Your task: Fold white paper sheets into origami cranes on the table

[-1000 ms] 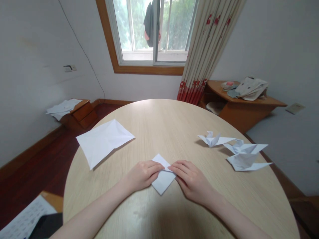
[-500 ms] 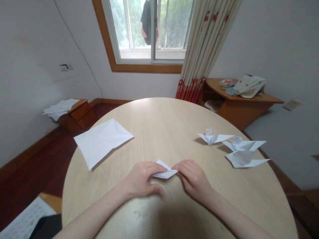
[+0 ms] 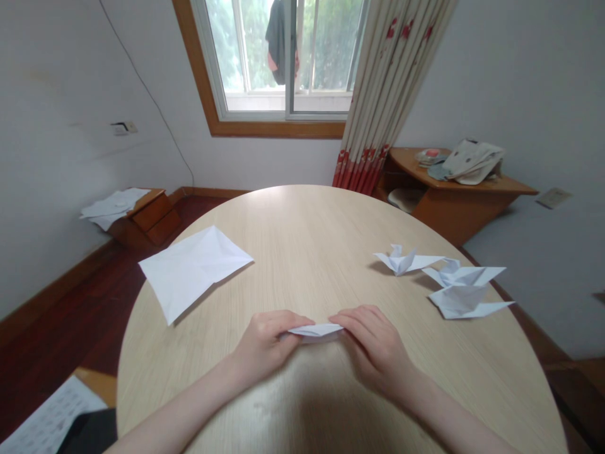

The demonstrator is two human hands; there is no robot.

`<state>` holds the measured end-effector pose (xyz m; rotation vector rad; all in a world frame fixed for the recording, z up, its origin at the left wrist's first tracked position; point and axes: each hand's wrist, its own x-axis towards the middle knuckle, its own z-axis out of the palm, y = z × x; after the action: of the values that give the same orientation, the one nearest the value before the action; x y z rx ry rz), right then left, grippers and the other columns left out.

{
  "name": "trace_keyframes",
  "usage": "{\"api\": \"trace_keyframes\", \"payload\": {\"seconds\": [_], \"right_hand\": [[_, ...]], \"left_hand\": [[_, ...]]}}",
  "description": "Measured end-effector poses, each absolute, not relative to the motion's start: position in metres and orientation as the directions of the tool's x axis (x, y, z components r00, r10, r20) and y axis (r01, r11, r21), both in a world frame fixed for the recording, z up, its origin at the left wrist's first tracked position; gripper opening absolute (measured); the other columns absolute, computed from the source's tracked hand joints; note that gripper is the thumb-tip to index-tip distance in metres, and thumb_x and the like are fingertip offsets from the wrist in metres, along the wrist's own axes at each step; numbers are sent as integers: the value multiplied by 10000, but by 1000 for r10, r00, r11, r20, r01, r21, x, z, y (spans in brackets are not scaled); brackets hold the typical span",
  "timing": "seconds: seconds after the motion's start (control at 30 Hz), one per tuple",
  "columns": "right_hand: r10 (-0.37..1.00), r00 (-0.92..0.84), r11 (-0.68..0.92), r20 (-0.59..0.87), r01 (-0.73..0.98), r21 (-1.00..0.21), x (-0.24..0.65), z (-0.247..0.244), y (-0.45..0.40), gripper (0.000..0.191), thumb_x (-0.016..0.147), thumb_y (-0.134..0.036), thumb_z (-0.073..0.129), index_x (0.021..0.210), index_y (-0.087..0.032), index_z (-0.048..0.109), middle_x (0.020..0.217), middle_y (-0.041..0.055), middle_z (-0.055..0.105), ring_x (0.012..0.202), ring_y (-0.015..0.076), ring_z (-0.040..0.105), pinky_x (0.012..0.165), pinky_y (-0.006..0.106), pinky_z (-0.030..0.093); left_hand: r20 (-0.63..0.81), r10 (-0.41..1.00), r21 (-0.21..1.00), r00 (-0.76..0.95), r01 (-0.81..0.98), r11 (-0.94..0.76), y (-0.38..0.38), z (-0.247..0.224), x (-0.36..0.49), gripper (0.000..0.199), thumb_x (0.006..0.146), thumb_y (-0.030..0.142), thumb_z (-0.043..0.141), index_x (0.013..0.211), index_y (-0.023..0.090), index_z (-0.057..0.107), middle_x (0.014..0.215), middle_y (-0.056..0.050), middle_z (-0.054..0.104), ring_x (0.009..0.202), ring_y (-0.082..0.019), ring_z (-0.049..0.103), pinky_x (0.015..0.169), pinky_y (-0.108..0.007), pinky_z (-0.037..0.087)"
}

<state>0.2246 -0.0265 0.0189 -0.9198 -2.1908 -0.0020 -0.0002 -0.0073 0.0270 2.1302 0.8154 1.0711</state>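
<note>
Between my two hands, close to the round table's (image 3: 293, 252) near side, is a small piece of folded white paper (image 3: 317, 330). My left hand (image 3: 270, 335) pinches its left end, thumb below and fingers above. At the other end, my right hand (image 3: 373, 337) has its fingers closed on the paper; its thumb is mostly hidden. The paper looks narrow and flat from here, with its far side out of sight. To the right rest three folded paper birds, one (image 3: 397, 260) farther back and two (image 3: 460, 274) (image 3: 458, 301) close together.
A creased white sheet (image 3: 196, 271) lies at the table's left. Beyond the table are a small wooden cabinet (image 3: 154, 217) with papers, a corner desk (image 3: 472, 208) bearing a cloth bag (image 3: 474, 161), and a curtain (image 3: 378, 107) by the window. Printed paper (image 3: 51, 419) shows at lower left.
The folded paper has tipped so that its upper point no longer shows. My left thumb has closed up against it, and my right hand has shifted slightly right.
</note>
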Motion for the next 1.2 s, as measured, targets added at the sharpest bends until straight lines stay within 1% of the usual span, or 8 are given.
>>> {"api": "trace_keyframes", "payload": {"seconds": [0.13, 0.27, 0.43, 0.63, 0.8, 0.93, 1.03, 1.2], "right_hand": [[601, -394, 689, 695, 696, -201, 224, 21, -28, 305, 915, -122, 447, 1185, -212, 556, 941, 76, 701, 838, 208, 635, 766, 350, 426], [598, -346, 620, 723, 771, -144, 226, 20, -26, 383, 903, -115, 462, 1265, -209, 544, 1075, 103, 686, 987, 244, 611, 885, 409, 400], [634, -481, 692, 605, 703, -166, 228, 12, -21, 380, 879, -70, 435, 1183, -209, 615, 1135, 107, 677, 1043, 239, 592, 884, 425, 432], [638, -628, 748, 445, 643, -166, 221, 2, -22, 421, 867, -59, 435, 1234, -190, 595, 1217, 116, 658, 1070, 233, 601, 873, 422, 482], [661, -652, 735, 372, 662, -146, 221, -2, -22, 379, 898, -93, 443, 1244, -165, 580, 1248, 132, 640, 1058, 249, 605, 852, 425, 497], [671, -659, 728, 340, 673, -132, 223, -4, -20, 355, 914, -100, 443, 1237, -154, 581, 1262, 141, 631, 1089, 256, 596, 847, 429, 492], [670, -670, 731, 320, 671, -125, 222, -3, -21, 350, 921, -104, 440, 1238, -158, 580, 1277, 141, 623, 1106, 255, 594, 847, 424, 488], [700, -647, 706, 302, 692, -152, 219, -2, -24, 320, 945, -168, 446, 1238, -162, 574, 1297, 136, 614, 1150, 258, 580, 885, 448, 473]], "left_hand": [[170, 916, 921, 362, 273, -279, -7, 28, 4, 217, 850, 331, 601, 863, 181, 757, 802, -40, 753, 700, -175, 680, 645, -261, 529], [-129, 951, 970, 281, 235, 62, -1, 19, 6, 345, 774, 441, 631, 827, 119, 743, 750, -49, 715, 651, -177, 622, 544, -231, 435], [-195, 955, 921, 223, 376, 100, 5, 12, 5, 330, 754, 409, 590, 780, 107, 720, 687, -24, 669, 607, -154, 561, 507, -213, 349], [-146, 960, 830, 240, 558, -13, 3, 12, 4, 297, 817, 378, 534, 791, 139, 708, 706, -19, 677, 632, -174, 589, 525, -232, 361], [129, 952, 542, 278, 784, -302, 3, 11, 3, 349, 892, 372, 508, 635, 169, 628, 738, -42, 616, 721, -200, 592, 642, -297, 430], [247, 931, 370, 268, 862, -346, 3, 6, 3, 180, 856, 308, 580, 936, 154, 628, 892, -72, 611, 873, -258, 575, 768, -397, 477], [342, 909, 348, 239, 866, -359, 4, 0, 3, 416, 823, 261, 619, 1202, 127, 513, 1105, -132, 585, 1028, -307, 532, 864, -481, 469], [409, 830, 365, 380, 766, -530, 6, -7, 2, 293, 874, 183, 544, 1166, 173, 541, 1212, -122, 577, 1119, -283, 535, 944, -483, 470]]}}
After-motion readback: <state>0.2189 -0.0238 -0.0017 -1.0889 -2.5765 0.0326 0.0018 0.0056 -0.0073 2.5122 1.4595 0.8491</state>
